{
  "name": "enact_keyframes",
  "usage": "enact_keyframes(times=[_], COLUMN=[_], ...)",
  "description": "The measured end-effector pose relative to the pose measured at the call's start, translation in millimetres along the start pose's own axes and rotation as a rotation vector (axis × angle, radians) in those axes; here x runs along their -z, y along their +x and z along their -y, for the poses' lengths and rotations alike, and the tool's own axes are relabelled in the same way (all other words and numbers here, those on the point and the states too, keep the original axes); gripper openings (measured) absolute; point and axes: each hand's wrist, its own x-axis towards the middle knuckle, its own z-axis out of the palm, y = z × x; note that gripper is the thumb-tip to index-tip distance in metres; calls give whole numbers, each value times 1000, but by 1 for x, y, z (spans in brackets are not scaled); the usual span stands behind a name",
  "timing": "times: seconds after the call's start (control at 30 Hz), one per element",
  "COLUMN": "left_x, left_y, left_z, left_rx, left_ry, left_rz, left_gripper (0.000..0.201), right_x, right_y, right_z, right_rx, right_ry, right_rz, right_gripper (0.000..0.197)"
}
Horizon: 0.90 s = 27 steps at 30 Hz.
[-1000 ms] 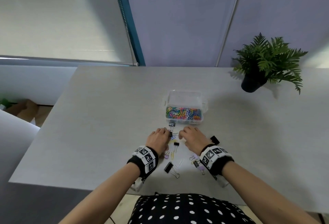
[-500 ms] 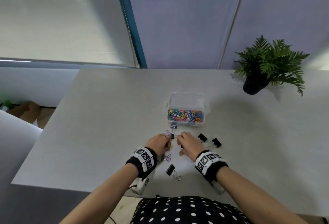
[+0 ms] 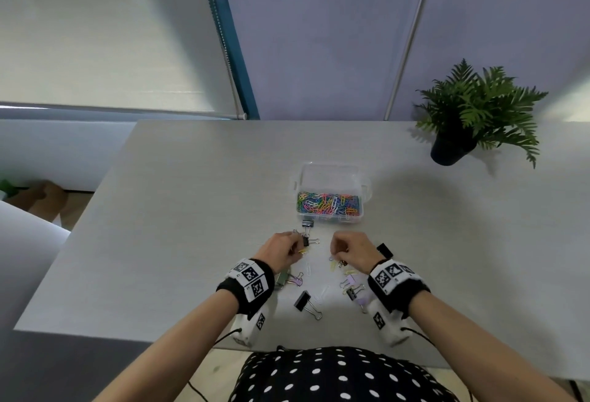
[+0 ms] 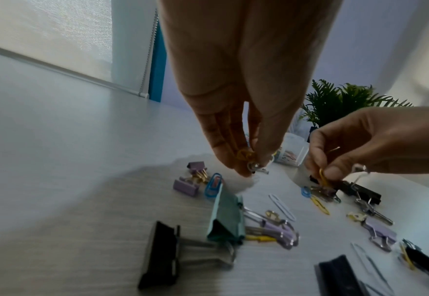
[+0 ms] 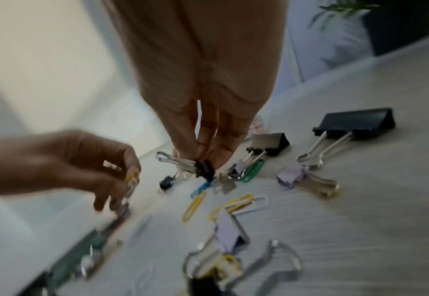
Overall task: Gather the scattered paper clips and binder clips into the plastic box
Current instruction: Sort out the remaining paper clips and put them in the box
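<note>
Grey rectangular tabletop (image 3: pixel 178 216) fills the head view, with a green fern in a dark round pot (image 3: pixel 472 120) standing at about two o'clock near the far edge. At twelve o'clock from the hands sits the clear plastic box (image 3: pixel 332 172), open at the top and holding a layer of multicoloured paper clips (image 3: pixel 329 203); a small black binder clip with silver handles (image 3: pixel 307 224) lies just beside its near left corner.

Between the hands and the table's near edge, loose clips are scattered. A teal binder clip (image 4: pixel 227 216) lies at the left, with a larger black binder clip (image 4: pixel 160 252) nearer the camera in the left wrist view, and lilac binder clips (image 4: pixel 185 187) lie beyond them at eleven o'clock. Another black binder clip (image 3: pixel 302 301) lies at six o'clock between the two wrists. At the right lie a wide black binder clip (image 5: pixel 355 123), a lilac binder clip with gold handles (image 5: pixel 290 177), a green paper clip (image 5: pixel 252 171) and yellow paper clips (image 5: pixel 194 205).

The left hand (image 3: pixel 281 250) has its fingertips (image 4: pixel 244 170) pinched together on a yellow paper clip (image 4: pixel 242 155) and a small metal piece, just above the table. The right hand (image 3: pixel 352 250) pinches a tiny black binder clip (image 5: pixel 204 168) between thumb and fingers, handles pointing to nine o'clock.
</note>
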Motion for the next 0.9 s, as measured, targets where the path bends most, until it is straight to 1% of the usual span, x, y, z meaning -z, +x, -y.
enact_keyframes(times=[0.07,0.13,0.2,0.3,0.4,0.47,0.53,0.6,0.7,0.77,0.87,0.9], left_x=[-1,-5,-10,-15,-15,-13,-13,-15,-18,-20,-26,-27], left_y=[1,0,-1,-1,-2,-2,-2,-2,-3,-4,-7,-7], left_z=[-2,-6,-13,-19,-22,-24,-22,-21,-22,-22,-19,-17], left_rx=[12,-3,-40,-63,-67,-48,-27,-48,-84,-110,-170,-191], left_ry=[9,23,65,145,209,223,211,243,304,351,386,401], left_rz=[24,58,98,137,150,165,177,179,179,171,143,147], left_gripper=[12,13,17,26,26,25,21,20,23,27,37,40], right_x=[8,13,14,6,-5,-11,-13,-12,-8,-6,-8,-9], right_y=[-2,-4,-4,0,5,5,5,5,9,10,8,6], right_z=[-2,-4,-4,-4,-3,-3,-3,-5,-10,-12,-10,-10], right_rx=[-54,-78,-50,31,59,89,141,184,253,255,266,277], right_ry=[125,152,81,-113,-314,-393,-438,-483,-601,-649,-656,-638], right_rz=[-57,-77,-59,13,77,109,119,118,123,151,173,176], right_gripper=[29,22,17,17,21,23,18,11,12,14,7,8])
